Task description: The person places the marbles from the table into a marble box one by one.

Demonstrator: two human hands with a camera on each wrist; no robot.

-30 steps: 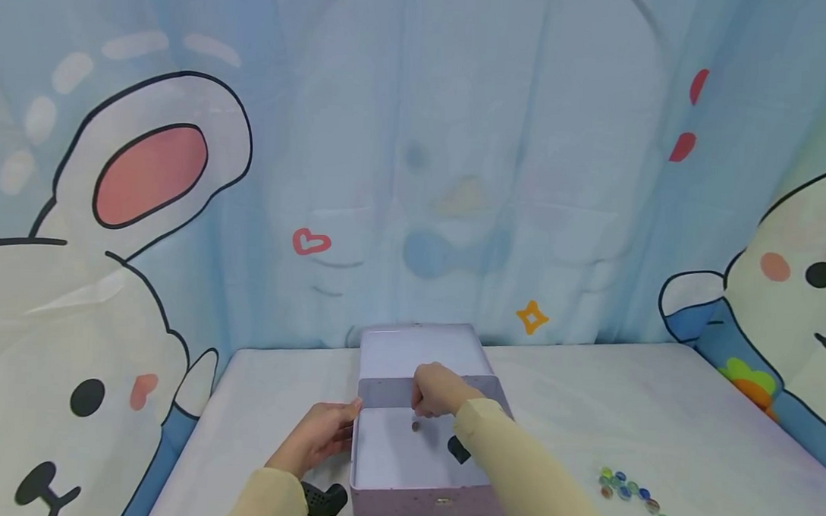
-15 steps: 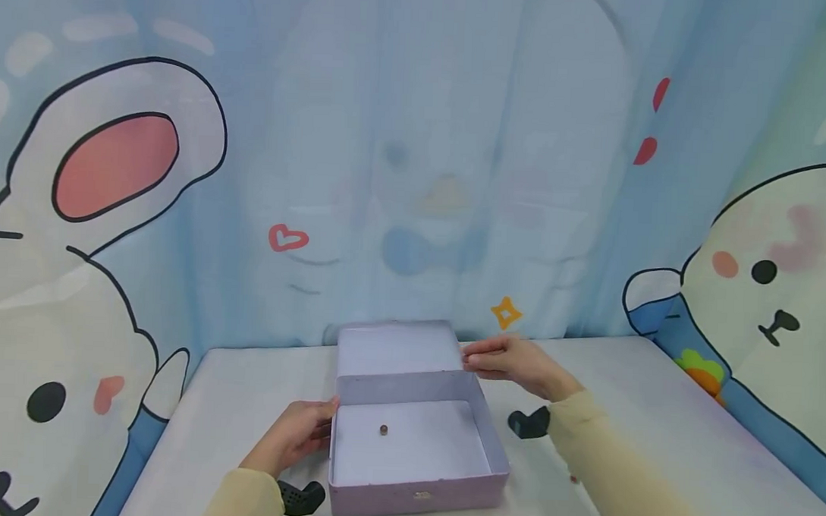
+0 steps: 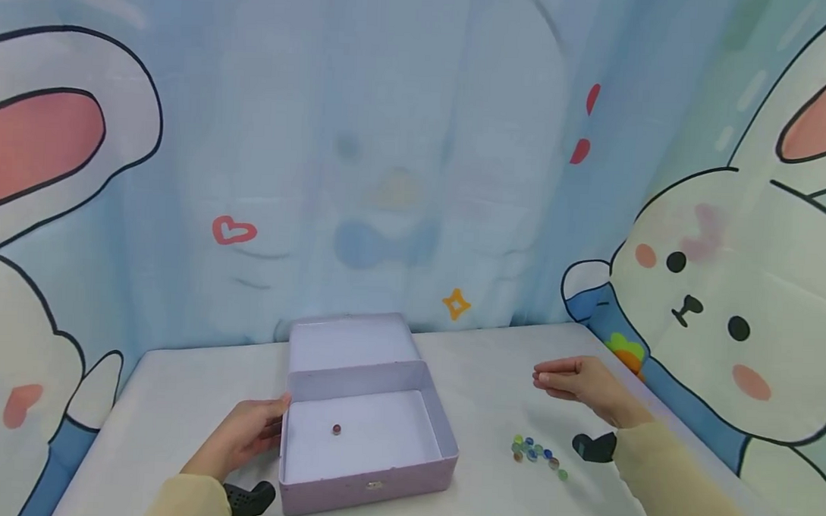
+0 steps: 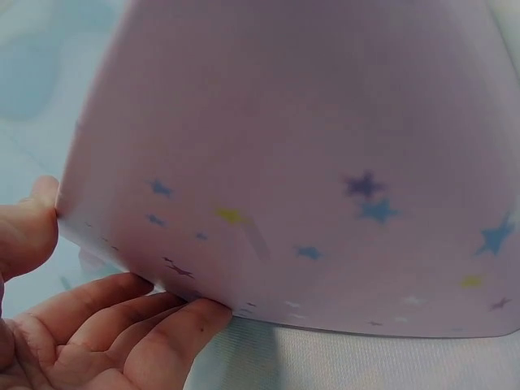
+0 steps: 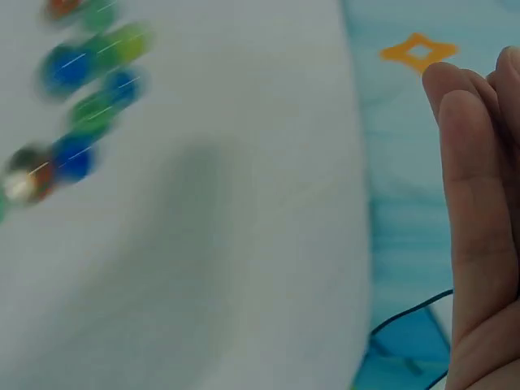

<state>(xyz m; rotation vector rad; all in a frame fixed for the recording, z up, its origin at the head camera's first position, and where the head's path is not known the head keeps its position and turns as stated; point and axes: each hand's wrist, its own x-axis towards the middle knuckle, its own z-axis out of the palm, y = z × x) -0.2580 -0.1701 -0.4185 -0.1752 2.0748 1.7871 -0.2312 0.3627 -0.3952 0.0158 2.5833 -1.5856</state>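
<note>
Right hand drawn rightward from box.
Inside, one marble; at lower right, about ten marbles. Box clamped by left fingers; right fingers held together.

The lilac box stands open, one reddish-brown marble inside, colourful marbles clustered to its right.

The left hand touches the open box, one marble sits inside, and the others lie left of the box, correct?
Not quite: in the head view, the other marbles lie right of the open box. The left hand does touch it, and one marble sits inside.
</note>
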